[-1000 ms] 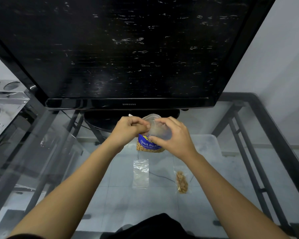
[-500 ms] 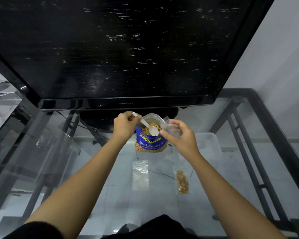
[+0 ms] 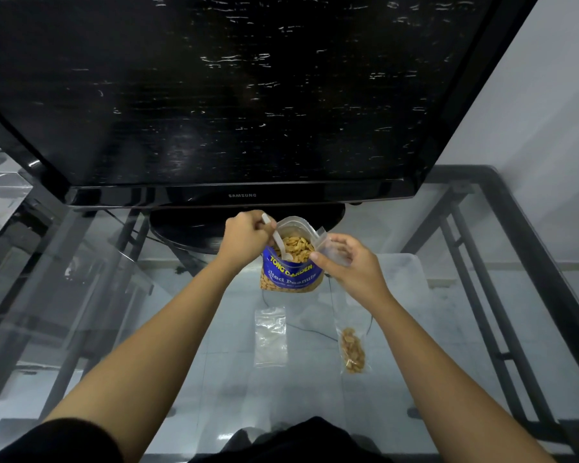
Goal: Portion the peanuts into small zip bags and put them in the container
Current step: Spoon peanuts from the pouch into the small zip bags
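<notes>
Peanut pouch (image 3: 291,270) stands open at frame centre on the glass table (image 3: 465,228), nuts visible inside. Left hand (image 3: 246,237) grips a white spoon (image 3: 278,240), bowl dipped into the pouch. Right hand (image 3: 350,267) pinches a small clear zip bag (image 3: 331,248) just right of the pouch mouth; looks empty so far. Below centre: one empty zip bag (image 3: 270,335) flat on the table; to its right, one filled bag (image 3: 351,349) w/ peanuts, not yet stowed. Clear container (image 3: 401,279) sits right of the pouch, contents hard to tell. Judging: approx. one portion done, second starting, more left. TV (image 3: 241,95) fills the upper frame.
</notes>
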A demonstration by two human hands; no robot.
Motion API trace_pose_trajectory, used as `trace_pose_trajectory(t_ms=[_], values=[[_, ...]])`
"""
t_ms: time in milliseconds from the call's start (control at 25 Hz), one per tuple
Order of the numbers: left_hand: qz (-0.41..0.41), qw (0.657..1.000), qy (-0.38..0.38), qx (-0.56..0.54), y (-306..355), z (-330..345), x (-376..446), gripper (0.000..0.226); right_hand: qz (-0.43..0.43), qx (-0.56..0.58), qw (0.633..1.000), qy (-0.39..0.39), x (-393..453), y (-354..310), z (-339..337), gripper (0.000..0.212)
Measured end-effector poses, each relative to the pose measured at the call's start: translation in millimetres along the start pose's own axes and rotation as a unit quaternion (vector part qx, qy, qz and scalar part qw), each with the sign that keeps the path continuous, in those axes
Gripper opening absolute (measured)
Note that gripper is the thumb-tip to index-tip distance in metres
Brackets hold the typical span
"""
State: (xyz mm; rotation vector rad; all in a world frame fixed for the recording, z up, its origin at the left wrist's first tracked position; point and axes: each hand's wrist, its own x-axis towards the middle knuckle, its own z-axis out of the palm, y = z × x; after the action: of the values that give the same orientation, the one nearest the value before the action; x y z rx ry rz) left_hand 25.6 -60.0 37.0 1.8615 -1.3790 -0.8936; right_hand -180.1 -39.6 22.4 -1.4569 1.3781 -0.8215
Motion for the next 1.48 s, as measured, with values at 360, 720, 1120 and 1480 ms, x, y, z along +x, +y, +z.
trace_pose_trajectory(t_ms=[360,720,1120,1480], values=[[-0.065,0.993,-0.025,-0.1,-10,-5,4,0.015,0.011,0.014,1.0,-0.011,-4,1,-2,0.052],[-0.147,0.96,0.01,-0.239,-13,-5,9,0.017,0.001,0.009,1.0,0.012,-1,2,-2,0.052],[-0.15,0.934,0.067,-0.316,-7,-38,26,0.013,-0.093,-0.188,0.978,0.019,21,-10,-2,0.052],[-0.027,0.978,0.024,-0.204,40,-51,21,0.015,-0.098,-0.126,0.987,0.024,24,-21,23,0.049]])
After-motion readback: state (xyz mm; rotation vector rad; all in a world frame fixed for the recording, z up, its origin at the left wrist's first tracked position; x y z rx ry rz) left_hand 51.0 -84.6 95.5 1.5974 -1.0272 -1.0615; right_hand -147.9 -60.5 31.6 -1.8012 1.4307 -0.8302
